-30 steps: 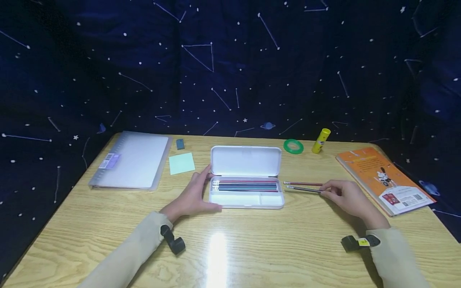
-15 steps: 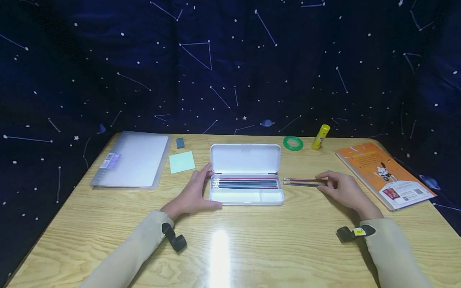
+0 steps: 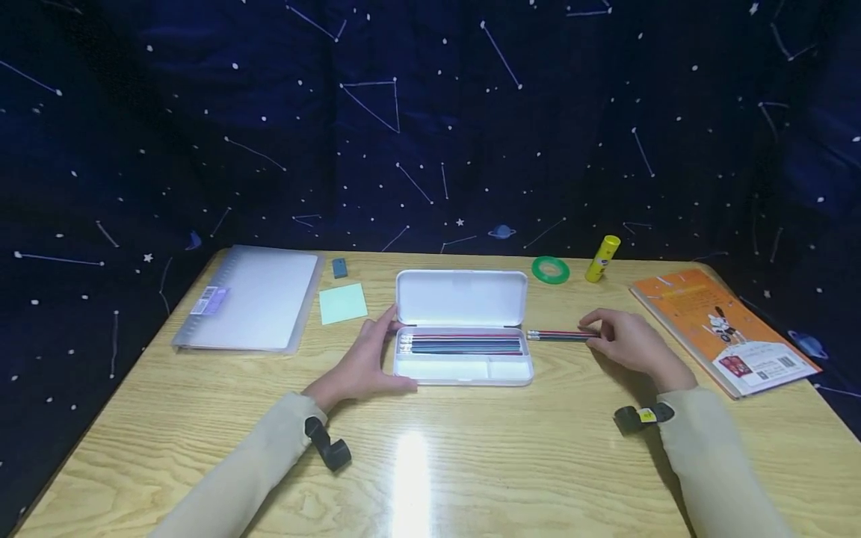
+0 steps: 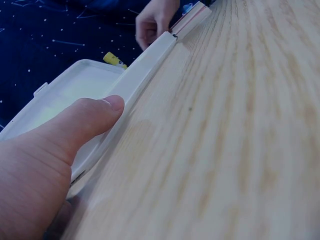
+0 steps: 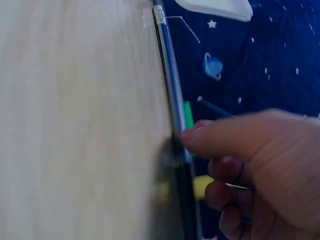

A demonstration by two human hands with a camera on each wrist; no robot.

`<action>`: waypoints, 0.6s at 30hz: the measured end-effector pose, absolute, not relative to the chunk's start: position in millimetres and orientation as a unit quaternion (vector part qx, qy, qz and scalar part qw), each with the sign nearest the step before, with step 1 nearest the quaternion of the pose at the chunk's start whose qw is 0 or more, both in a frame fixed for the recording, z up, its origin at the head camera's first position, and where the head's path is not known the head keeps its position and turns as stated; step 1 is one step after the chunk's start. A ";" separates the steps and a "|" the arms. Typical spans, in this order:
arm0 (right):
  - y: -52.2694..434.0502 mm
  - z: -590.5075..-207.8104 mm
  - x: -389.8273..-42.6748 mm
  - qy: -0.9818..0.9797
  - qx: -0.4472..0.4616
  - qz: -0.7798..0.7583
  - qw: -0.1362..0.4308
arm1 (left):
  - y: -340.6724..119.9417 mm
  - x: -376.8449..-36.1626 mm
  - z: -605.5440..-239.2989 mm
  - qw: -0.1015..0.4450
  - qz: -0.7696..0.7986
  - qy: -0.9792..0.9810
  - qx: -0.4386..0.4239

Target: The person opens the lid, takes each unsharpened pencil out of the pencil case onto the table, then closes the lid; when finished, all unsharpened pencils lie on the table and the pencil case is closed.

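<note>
An open white pencil case point(image 3: 440, 372) lies mid-table with its lid up; several pencils point(image 3: 464, 344) lie side by side in its back compartment. My left hand point(image 3: 359, 366) grips the left end of the case, thumb along the front wall and fingers round the back corner. In the left wrist view the thumb of that hand point(image 4: 75, 125) presses the case edge. To the right of the case, my right hand point(image 3: 632, 342) pinches two pencils point(image 3: 558, 336) between thumb and fingers. Their eraser ends point left, close to the case; the fingers hide their other ends.
Behind the case lie a green tape roll point(image 3: 550, 261) and a yellow glue stick point(image 3: 602, 258). An orange book point(image 3: 723, 329) is at the right. To the left are a clear binder point(image 3: 262, 299), green sticky notes point(image 3: 343, 303) and a dark eraser point(image 3: 339, 267).
My right hand has shifted left and slightly back. The two pencils, spread apart earlier, now lie close together in its grasp, nearer the case. My left hand stays on the case.
</note>
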State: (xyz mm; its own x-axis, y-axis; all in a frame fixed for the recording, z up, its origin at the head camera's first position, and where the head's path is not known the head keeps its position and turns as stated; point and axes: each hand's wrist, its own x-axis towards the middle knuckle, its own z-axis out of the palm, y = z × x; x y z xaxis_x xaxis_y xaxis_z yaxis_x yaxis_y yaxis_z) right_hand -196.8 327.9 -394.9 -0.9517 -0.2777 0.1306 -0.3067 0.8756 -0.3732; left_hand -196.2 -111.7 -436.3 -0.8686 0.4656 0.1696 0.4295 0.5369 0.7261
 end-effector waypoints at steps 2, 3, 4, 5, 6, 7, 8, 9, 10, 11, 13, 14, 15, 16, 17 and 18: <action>315.1 -391.6 -198.6 -0.967 0.152 0.202 0.032 | -112.4 -196.2 -436.5 0.023 0.408 0.876 0.256; 306.7 -390.9 -199.8 -0.966 0.154 0.203 0.032 | -112.9 -196.1 -436.6 0.023 0.409 0.876 0.255; 297.1 -390.7 -201.2 -0.964 0.160 0.208 0.034 | -113.3 -196.1 -436.7 0.023 0.409 0.877 0.253; 286.8 -390.9 -202.5 -0.962 0.166 0.213 0.036 | -113.8 -196.1 -436.7 0.022 0.409 0.876 0.253; 275.7 -390.8 -203.6 -0.960 0.175 0.214 0.039 | -114.2 -196.1 -436.9 0.021 0.409 0.877 0.252; 264.4 -390.5 -204.1 -0.959 0.184 0.213 0.040 | -114.3 -196.0 -436.6 0.020 0.409 0.877 0.251; 253.3 -390.2 -204.6 -0.957 0.194 0.211 0.041 | -114.3 -195.9 -436.4 0.018 0.409 0.877 0.253; 242.3 -389.6 -204.7 -0.956 0.204 0.207 0.039 | -114.1 -195.7 -436.3 0.018 0.408 0.877 0.254; 231.9 -388.6 -204.4 -0.955 0.213 0.202 0.037 | -113.7 -195.5 -436.1 0.018 0.408 0.877 0.254; 222.2 -387.5 -204.0 -0.955 0.221 0.196 0.032 | -113.2 -195.3 -436.0 0.018 0.408 0.876 0.255; 205.7 -384.8 -202.9 -0.954 0.236 0.183 0.018 | -112.2 -194.8 -435.7 0.020 0.408 0.877 0.255; 199.2 -383.8 -202.9 -0.953 0.245 0.174 0.017 | -111.8 -194.8 -435.8 0.021 0.407 0.877 0.255; 193.5 -382.7 -202.8 -0.953 0.252 0.169 0.012 | -111.4 -194.8 -435.8 0.022 0.407 0.877 0.254; 189.1 -382.0 -202.9 -0.951 0.260 0.165 0.011 | -111.1 -195.1 -436.0 0.021 0.407 0.877 0.254; 185.7 -381.8 -203.4 -0.950 0.267 0.160 0.008 | -110.8 -195.3 -435.9 0.021 0.407 0.877 0.254; 183.2 -382.0 -204.1 -0.949 0.274 0.157 0.008 | -110.7 -195.5 -435.8 0.020 0.407 0.877 0.254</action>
State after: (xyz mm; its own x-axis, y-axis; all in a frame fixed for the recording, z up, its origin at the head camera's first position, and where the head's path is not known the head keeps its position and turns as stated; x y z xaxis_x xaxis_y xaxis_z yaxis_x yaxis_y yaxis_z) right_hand -204.1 183.2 -382.0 -0.8499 -0.5174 0.1002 -0.5221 0.8009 -0.2932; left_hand -195.5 -110.7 -435.8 -0.8702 0.4622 0.1707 0.4290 0.5406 0.7237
